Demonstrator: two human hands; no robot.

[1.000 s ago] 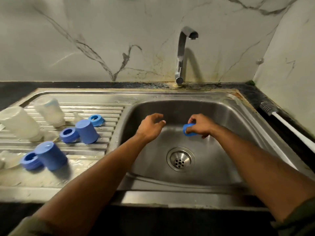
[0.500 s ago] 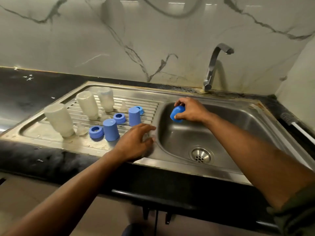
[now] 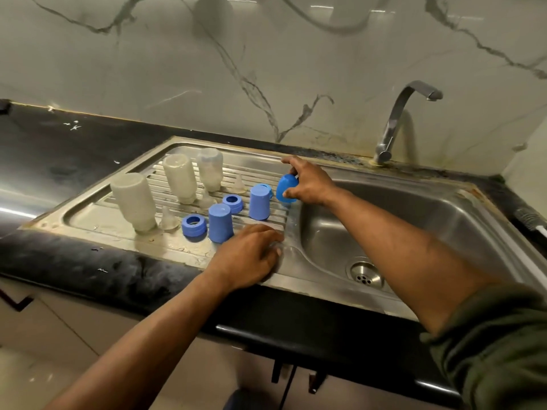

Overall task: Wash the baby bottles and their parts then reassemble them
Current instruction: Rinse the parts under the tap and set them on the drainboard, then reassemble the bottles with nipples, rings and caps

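Note:
Three clear baby bottles stand upside down on the steel drainboard. Beside them are two blue caps, two blue collar rings and clear teats. My right hand grips a third blue cap, tilted, just above the drainboard's right edge next to the standing cap. My left hand rests flat on the drainboard's front right corner, fingers spread, holding nothing.
The sink basin with its drain lies to the right, the tap behind it. A bottle brush lies on the dark counter at far right. The black counter edge runs along the front.
My right hand has carried the blue cap from over the basin leftward to the drainboard's edge. My left hand has left the basin and settled on the drainboard. The view has swung left.

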